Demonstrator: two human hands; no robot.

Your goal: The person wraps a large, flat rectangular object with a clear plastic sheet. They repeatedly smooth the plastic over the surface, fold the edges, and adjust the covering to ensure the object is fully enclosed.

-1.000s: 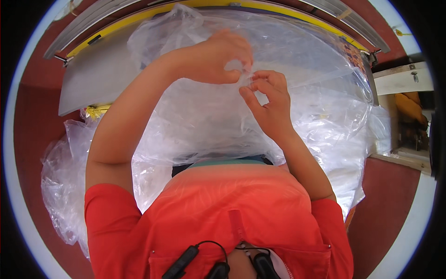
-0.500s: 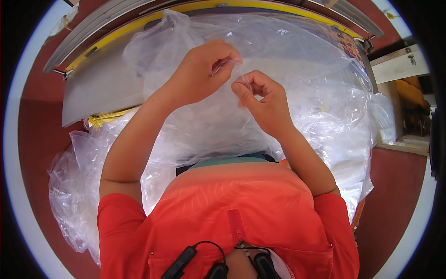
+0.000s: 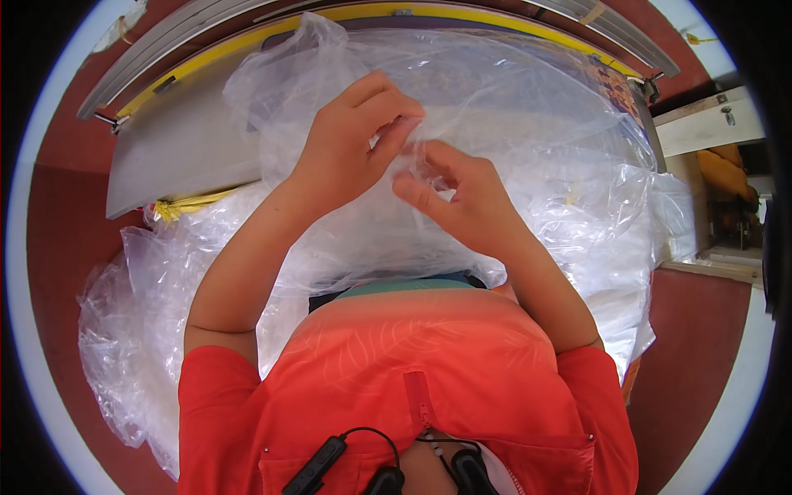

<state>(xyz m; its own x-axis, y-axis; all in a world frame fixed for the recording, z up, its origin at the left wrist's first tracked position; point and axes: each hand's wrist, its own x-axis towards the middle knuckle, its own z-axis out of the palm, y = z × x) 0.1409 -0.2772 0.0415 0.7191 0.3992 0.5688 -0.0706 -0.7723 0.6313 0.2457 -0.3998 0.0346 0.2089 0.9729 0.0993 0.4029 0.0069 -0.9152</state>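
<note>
1. Large heap of clear, crinkled plastic film (image 3: 528,165): spread over the whole work area, from the far edge down to the lap and spilling over the near left side toward the floor. Piled loose rather than folded, so that a single layer can be lifted off the top.
2. Flat grey metal table surface with yellow-trimmed far edge (image 3: 177,153): bare only at the left; elsewhere covered by the film. Serves as the support under the heap.
3. Dark red floor (image 3: 62,239): visible on both sides of the table, partly covered at lower left by hanging film.
4. Orange-red short-sleeved shirt (image 3: 412,363): fills the lower centre; black cable and black clip devices at the collar. Body pressed close to the table edge, pinning the near film in place.
5. Cream-coloured cabinet or shelf unit (image 3: 714,124): at the right, well apart from the hands.
6. Left hand (image 3: 351,140): raised above the heap, fingers curled shut, pinching a fold of the film between thumb and fingertips. Held high to draw the layer away from the rest.
7. Right hand (image 3: 462,198): just beside the left, fingertips almost touching it, closed on the same fold of film in a thumb-and-forefinger pinch. Opposed to the left hand, apparently to part or separate two clinging layers at one edge.
</note>
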